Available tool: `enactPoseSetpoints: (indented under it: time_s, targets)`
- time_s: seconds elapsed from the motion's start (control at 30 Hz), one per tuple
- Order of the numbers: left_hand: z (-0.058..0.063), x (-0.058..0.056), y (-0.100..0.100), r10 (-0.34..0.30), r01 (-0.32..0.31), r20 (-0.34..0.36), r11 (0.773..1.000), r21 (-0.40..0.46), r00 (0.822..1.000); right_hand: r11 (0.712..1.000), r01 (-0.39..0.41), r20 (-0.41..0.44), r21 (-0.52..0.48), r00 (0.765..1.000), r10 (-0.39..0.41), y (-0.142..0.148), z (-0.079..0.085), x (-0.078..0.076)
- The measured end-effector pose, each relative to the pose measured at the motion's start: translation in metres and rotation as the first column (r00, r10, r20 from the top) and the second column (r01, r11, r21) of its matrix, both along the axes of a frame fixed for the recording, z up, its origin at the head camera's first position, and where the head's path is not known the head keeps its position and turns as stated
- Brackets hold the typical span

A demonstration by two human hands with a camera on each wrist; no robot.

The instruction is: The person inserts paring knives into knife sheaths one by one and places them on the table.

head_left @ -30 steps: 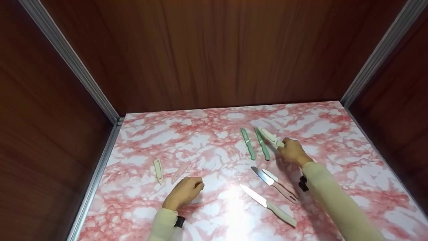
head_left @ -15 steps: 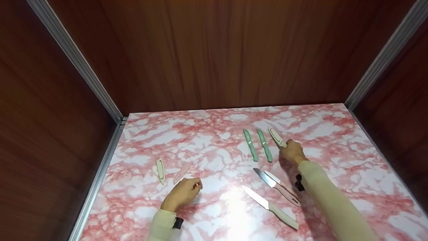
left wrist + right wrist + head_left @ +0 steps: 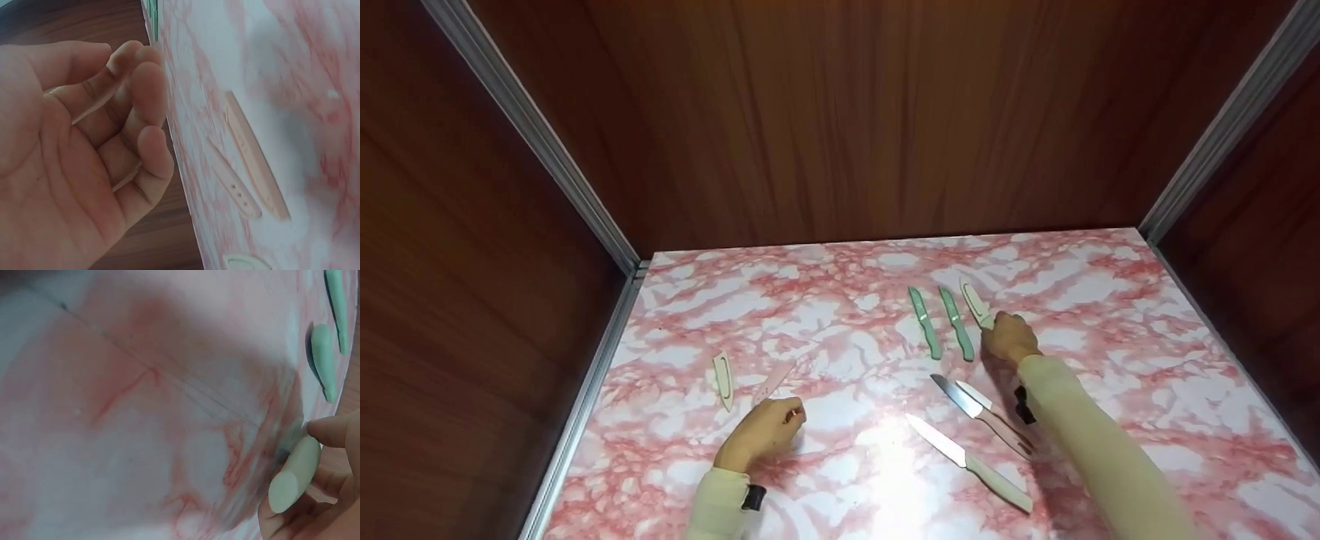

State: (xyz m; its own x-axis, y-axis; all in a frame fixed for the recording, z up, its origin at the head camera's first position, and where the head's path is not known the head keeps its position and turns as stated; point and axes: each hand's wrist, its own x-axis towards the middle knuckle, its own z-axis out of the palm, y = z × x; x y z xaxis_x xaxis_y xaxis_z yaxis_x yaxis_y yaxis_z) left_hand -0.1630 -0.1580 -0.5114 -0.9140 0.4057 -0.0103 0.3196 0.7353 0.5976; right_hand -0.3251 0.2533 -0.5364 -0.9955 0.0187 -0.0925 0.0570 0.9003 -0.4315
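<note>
My right hand [image 3: 1011, 335] holds the pale handle of a cream knife [image 3: 976, 301], whose blade end is in a cream sheath. In the right wrist view, thumb and fingers lie around that knife's handle [image 3: 295, 475]. It lies to the right of two green knives [image 3: 925, 322], which are parallel and seem sheathed. My left hand [image 3: 761, 435] hovers with loosely bent fingers and holds nothing. Beyond it is a pink sheath [image 3: 777, 377], partly hidden; the left wrist view shows two pink sheaths [image 3: 256, 154] side by side. A cream sheath [image 3: 724, 381] lies to their left.
Nearer me, a bare-bladed knife with a beige handle [image 3: 997, 484] lies slanted. Above it, a pink-handled knife [image 3: 958, 396] with a bare blade partly covers another light-bladed knife [image 3: 975, 394]. Brown wood-look panels [image 3: 840, 127] enclose the marbled table [image 3: 840, 300] at the back and sides.
My right hand has moved the sheathed cream knife rightward, away from the green knives, and lined it up beside them. My left hand stays nearly still. The head view has shifted slightly.
</note>
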Motion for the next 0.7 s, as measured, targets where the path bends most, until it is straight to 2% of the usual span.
enactPoseSetpoints:
  time_s: [0.33,0.47,0.6,0.7]
  targets:
    - [0.002,-0.001,-0.019,0.059,-0.060,-0.044,0.997,-0.039,0.997,1.000,-0.019,0.014,0.024,1.000,0.019,0.000,-0.004,0.000]
    - [0.000,-0.006,-0.025,0.122,-0.127,-0.063,0.989,-0.073,0.990,1.000,-0.016,0.012,0.003,1.000,0.016,0.001,-0.004,0.000]
    - [-0.002,-0.013,-0.031,0.192,-0.194,-0.027,0.978,-0.071,0.981,1.000,-0.031,0.013,-0.006,0.999,0.031,0.001,-0.002,0.001]
    - [-0.003,-0.021,-0.034,0.242,-0.244,-0.040,0.966,-0.086,0.970,0.999,-0.045,0.005,-0.011,0.999,0.045,-0.001,0.001,0.001]
